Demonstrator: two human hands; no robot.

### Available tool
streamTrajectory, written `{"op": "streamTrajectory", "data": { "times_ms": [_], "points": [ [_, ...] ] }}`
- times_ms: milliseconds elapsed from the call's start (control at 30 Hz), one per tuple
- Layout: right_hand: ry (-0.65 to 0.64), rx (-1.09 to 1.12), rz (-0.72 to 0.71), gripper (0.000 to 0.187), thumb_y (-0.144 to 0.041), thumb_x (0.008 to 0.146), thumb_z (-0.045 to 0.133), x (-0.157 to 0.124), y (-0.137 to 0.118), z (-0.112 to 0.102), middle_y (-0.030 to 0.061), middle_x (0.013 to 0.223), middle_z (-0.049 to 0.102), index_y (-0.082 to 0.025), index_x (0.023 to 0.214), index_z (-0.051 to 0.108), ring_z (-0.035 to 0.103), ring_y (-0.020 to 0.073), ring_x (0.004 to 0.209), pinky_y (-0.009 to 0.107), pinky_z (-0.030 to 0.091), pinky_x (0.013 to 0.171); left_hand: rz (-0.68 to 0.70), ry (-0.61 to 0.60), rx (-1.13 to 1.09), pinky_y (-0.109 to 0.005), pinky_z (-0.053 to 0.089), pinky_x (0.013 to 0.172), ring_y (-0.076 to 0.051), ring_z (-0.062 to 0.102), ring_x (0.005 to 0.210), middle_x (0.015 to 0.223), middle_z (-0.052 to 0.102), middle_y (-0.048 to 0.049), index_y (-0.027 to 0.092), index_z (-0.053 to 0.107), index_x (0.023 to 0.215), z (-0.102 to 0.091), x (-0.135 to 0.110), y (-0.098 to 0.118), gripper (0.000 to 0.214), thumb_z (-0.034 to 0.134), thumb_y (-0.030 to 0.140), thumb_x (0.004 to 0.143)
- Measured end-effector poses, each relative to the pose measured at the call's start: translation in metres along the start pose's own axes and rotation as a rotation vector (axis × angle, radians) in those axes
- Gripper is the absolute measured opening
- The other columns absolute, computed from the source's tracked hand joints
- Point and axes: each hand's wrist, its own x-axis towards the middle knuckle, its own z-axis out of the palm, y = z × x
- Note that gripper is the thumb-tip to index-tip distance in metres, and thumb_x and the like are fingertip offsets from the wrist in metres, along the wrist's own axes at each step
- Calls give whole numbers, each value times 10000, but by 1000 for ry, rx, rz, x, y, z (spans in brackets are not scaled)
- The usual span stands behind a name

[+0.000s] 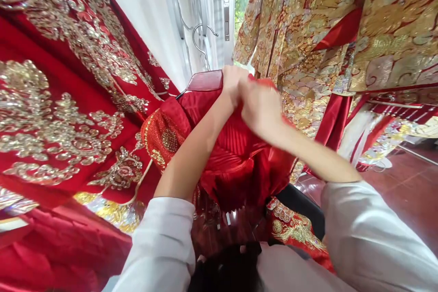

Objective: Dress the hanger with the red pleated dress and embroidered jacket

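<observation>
A red pleated garment hangs in front of me on a clothes hanger with a wide dark-red shoulder and a metal hook. My left hand is closed over the top of the hanger, right of the hook. Its fingertips are hidden. Close against it, my right hand is curled shut at the garment's right shoulder, slightly smeared by motion. Cloth shows around that hand, but its fingertips are out of sight. An orange-red sleeve with gold beading hangs on the garment's left side.
Red garments with silver-gold beading crowd the left. Gold brocade garments hang at the right. Behind the hanger are a white curtain and a door edge with a lock plate. Below lies a dark-red tiled floor.
</observation>
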Motion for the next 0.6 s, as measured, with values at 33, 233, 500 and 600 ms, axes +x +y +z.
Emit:
{"op": "streamTrajectory", "data": {
  "times_ms": [33, 233, 500, 600],
  "points": [
    [-51, -36, 6, 339, -12, 823, 348, -13, -11, 14, 139, 899, 595, -105, 1099, 521, 589, 210, 795, 294, 448, 649, 3, 3, 47, -399, 396, 840, -277, 613, 1005, 1030, 676, -195, 39, 672, 1013, -1, -2, -1, 371, 323, 36, 885],
    [-173, 2, -18, 318, -46, 877, 263, -34, -8, 72, 141, 932, 590, -116, 1112, 466, 590, 178, 749, 255, 394, 587, 341, 78, 142, -425, 367, 979, -236, 572, 1088, 1172, 649, -91, 206, 601, 1199, -28, -35, -32, 397, 344, 179, 898],
    [179, 644, 53, 212, -32, 683, 572, 16, 57, 31, -8, 717, 474, -162, 829, 490, 425, 108, 643, 241, 337, 595, 204, 190, 125, -536, 282, 1036, -281, 541, 1070, 870, 707, -121, 214, 717, 873, -30, -44, -59, 288, 442, 303, 876],
    [287, 741, 213, 348, 36, 573, 685, 65, 81, -2, -60, 639, 350, -170, 710, 442, 290, 58, 567, 226, 246, 546, 184, 180, 172, -529, 241, 1076, -270, 540, 1091, 847, 709, -112, 206, 725, 890, -29, -42, -52, 302, 437, 296, 895]
  ]
}}
